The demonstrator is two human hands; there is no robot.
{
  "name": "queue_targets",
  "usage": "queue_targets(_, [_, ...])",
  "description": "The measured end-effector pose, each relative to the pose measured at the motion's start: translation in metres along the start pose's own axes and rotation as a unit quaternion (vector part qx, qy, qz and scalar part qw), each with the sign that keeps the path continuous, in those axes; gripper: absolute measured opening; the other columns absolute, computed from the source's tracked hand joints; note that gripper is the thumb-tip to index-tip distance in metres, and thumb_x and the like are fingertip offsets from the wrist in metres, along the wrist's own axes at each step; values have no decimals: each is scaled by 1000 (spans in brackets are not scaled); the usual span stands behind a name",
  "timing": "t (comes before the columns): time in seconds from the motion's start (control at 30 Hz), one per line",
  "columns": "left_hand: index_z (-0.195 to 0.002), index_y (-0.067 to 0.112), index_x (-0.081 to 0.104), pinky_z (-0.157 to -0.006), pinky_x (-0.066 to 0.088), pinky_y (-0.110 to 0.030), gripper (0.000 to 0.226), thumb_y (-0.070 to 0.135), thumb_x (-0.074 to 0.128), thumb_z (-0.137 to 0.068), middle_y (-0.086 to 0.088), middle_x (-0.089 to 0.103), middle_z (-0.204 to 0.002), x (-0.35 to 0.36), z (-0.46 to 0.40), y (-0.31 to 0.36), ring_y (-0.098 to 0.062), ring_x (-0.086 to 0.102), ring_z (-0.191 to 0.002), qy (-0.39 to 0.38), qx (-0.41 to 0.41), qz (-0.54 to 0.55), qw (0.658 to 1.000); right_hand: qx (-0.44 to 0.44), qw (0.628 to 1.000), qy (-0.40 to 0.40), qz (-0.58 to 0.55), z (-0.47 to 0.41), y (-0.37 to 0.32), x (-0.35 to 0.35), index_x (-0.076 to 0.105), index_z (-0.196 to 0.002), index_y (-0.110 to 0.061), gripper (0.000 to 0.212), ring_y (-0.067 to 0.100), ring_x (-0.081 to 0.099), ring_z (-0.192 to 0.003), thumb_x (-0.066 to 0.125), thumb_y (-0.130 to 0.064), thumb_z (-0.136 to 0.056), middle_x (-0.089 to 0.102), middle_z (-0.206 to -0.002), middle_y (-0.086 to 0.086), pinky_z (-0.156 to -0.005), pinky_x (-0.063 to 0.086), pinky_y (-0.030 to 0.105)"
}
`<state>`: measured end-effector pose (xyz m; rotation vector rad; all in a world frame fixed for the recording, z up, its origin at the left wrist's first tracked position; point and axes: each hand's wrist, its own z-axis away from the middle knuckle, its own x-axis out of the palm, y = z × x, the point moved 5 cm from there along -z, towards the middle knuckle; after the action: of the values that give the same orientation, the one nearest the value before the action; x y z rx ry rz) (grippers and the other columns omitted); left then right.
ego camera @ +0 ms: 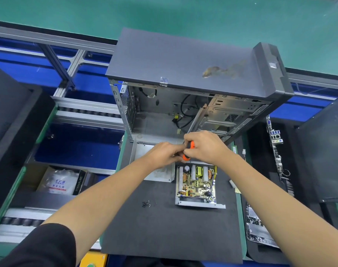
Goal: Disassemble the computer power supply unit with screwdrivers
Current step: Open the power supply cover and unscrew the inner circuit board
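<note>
The opened power supply (195,185) lies on a dark mat (164,228), its circuit board with coils and heat sinks exposed in the metal tray. Its removed metal cover (160,174) lies just left of it. My right hand (204,147) grips an orange-and-black screwdriver (189,150) over the far edge of the unit. My left hand (164,154) meets it there, fingers curled at the screwdriver's lower end. The tip is hidden by my hands. Several small black screws (146,203) lie loose on the mat, left of the unit.
An open grey computer case (193,74) stands right behind my hands. A motherboard (276,149) lies at the right beside dark panels. Left are blue bins, a roller track and a box with a white bag (60,182). Parts fill a tray (258,232) at lower right.
</note>
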<state>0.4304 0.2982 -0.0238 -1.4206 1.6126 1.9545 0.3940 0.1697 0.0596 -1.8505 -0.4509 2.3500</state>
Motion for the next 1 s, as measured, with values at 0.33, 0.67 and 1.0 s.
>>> queue_targets(0.33, [-101, 21, 64, -73, 54, -33, 23, 39, 75, -90, 11, 76, -95, 2, -2, -2, -13, 71, -85, -51, -29, 14, 998, -142, 987, -75, 0, 4, -8, -7, 61, -88, -25, 12, 15, 52, -77, 68, -26, -79, 50, -86, -8, -64, 48, 41])
queue_targets(0.67, [-100, 16, 77, -66, 37, -24, 21, 31, 81, -86, -2, 77, -94, 0, -10, -2, -22, 67, -86, -64, -50, 2, 997, -276, 941, -105, 167, 8, -25, -12, 50, -112, -30, 36, 15, 44, -80, 71, -33, -82, 45, -101, -4, -58, 37, 30])
queue_targets(1.0, [-98, 9, 74, -64, 31, -26, 19, 18, 79, -83, -10, 74, -94, 2, -10, -9, -29, 65, -87, -88, -78, -11, 993, -299, 930, -178, 117, 8, -38, -12, 51, -105, -19, 18, 19, 42, -76, 59, -35, -99, 44, -97, -1, -63, 35, 36])
